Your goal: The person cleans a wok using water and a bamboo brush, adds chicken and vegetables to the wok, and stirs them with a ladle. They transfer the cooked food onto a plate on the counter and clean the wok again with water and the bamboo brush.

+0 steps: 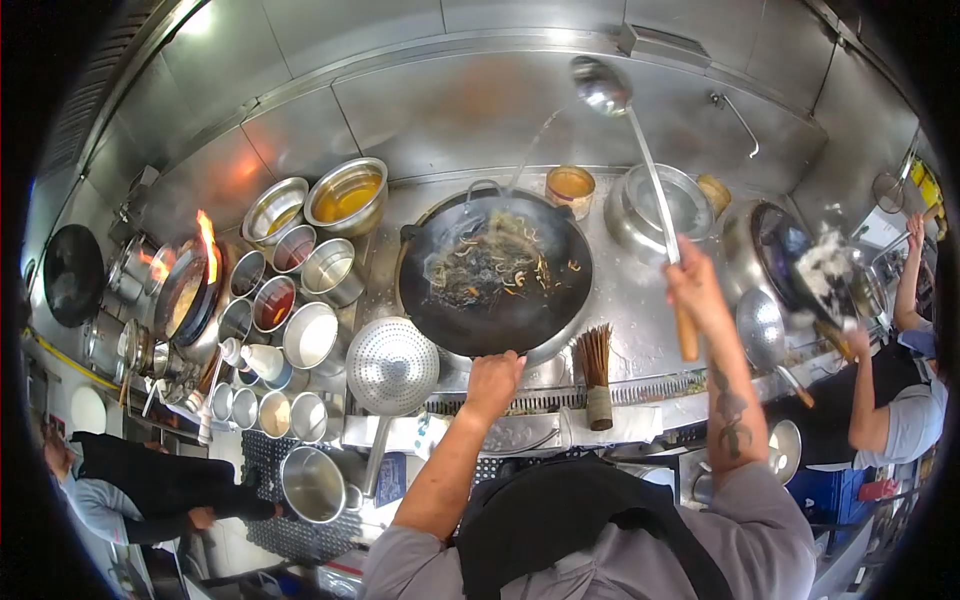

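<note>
a wide, round black metal wok is set at the middle of the steel counter, its near rim gripped by the left hand. a long steel ladle with a wooden handle is clasped in the right hand, its bowl raised before the grey steel back wall, with room left between ladle and wok. a strip of counter is seen beyond the wok's right edge.

the fingertips of the left hand are hidden beneath the knuckles. the dark and pale shreds in the wok are softened by haze, and a thin pale streak above them is hard to make out. a co-worker at right is partly cut off by the dark border.

the wok is flanked at left by a round perforated steel strainer and clustered steel containers, at right by an upright brown stick brush. the far right side is bounded by a wide steel pot.
</note>
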`<state>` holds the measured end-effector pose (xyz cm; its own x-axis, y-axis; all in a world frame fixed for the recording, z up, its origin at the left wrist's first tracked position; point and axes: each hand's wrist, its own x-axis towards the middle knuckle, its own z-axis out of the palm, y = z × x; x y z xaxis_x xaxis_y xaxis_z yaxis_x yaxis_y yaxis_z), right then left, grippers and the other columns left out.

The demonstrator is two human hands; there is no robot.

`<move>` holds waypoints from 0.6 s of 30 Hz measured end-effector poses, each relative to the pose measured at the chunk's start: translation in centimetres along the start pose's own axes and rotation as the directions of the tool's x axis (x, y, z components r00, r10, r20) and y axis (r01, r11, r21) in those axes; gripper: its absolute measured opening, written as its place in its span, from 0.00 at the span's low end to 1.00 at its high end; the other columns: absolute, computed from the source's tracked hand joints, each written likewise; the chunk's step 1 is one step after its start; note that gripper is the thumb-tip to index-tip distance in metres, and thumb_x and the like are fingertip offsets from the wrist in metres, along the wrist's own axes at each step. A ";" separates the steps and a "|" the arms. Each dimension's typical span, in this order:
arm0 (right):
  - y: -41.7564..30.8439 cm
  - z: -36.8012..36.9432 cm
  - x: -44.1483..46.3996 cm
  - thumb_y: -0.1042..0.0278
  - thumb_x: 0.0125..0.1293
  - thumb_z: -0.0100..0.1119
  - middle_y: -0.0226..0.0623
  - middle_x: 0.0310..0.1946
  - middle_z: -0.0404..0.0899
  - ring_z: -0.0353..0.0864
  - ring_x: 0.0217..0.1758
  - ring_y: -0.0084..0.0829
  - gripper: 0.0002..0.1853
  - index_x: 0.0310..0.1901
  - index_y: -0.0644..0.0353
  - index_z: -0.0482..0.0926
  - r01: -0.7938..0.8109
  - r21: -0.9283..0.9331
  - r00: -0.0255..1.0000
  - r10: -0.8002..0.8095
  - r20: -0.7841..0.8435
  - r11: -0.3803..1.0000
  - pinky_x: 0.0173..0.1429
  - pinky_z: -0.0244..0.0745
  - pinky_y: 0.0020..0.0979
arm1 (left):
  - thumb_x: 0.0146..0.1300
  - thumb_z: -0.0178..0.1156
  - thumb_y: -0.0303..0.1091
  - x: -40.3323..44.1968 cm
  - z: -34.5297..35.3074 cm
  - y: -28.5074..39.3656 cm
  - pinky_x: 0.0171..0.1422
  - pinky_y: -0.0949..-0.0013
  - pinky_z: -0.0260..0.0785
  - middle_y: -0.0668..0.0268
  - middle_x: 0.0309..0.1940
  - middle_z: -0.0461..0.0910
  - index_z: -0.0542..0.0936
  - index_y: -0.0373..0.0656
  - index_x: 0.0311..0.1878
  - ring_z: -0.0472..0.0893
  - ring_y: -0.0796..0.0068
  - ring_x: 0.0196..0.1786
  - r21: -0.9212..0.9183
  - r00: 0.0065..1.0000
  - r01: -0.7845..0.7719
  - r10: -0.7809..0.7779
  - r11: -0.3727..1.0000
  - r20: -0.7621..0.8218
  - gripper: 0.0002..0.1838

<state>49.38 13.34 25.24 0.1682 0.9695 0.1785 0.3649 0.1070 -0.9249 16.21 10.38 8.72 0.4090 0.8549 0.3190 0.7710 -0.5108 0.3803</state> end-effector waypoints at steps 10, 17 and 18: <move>19.0 -12.1 11.7 0.70 0.59 0.59 0.49 0.30 0.81 0.83 0.32 0.43 0.20 0.52 0.73 0.75 -0.318 -0.634 0.948 0.215 -0.236 0.705 0.34 0.78 0.42 | 0.57 0.65 0.30 -0.8 -2.4 4.0 0.52 0.51 0.67 0.49 0.44 0.76 0.76 0.36 0.46 0.76 0.47 0.47 -0.113 0.979 0.003 -0.026 0.994 -0.202 0.15; 19.0 -13.4 14.4 0.74 0.63 0.47 0.26 0.19 0.67 0.72 0.19 0.20 0.06 0.29 0.56 0.65 -0.564 0.796 0.712 0.617 0.335 0.220 0.21 0.62 0.25 | 0.55 0.65 0.27 -6.5 -5.7 5.5 0.57 0.53 0.65 0.49 0.48 0.75 0.75 0.35 0.49 0.74 0.47 0.51 -0.118 0.958 0.092 -0.120 0.989 -0.260 0.18; 17.3 -13.5 14.0 0.74 0.63 0.47 0.26 0.20 0.68 0.72 0.20 0.19 0.05 0.30 0.57 0.65 -0.543 0.830 0.726 0.569 0.386 0.130 0.21 0.61 0.24 | 0.55 0.65 0.26 -7.4 -5.9 5.1 0.57 0.52 0.65 0.49 0.48 0.75 0.75 0.35 0.49 0.74 0.47 0.51 -0.134 0.954 0.110 -0.142 0.985 -0.265 0.18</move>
<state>70.35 25.75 16.29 -0.0237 0.8501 -0.5260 -0.8037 -0.3291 -0.4957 14.22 0.91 13.44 0.1508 0.8641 0.4802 0.7388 -0.4213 0.5260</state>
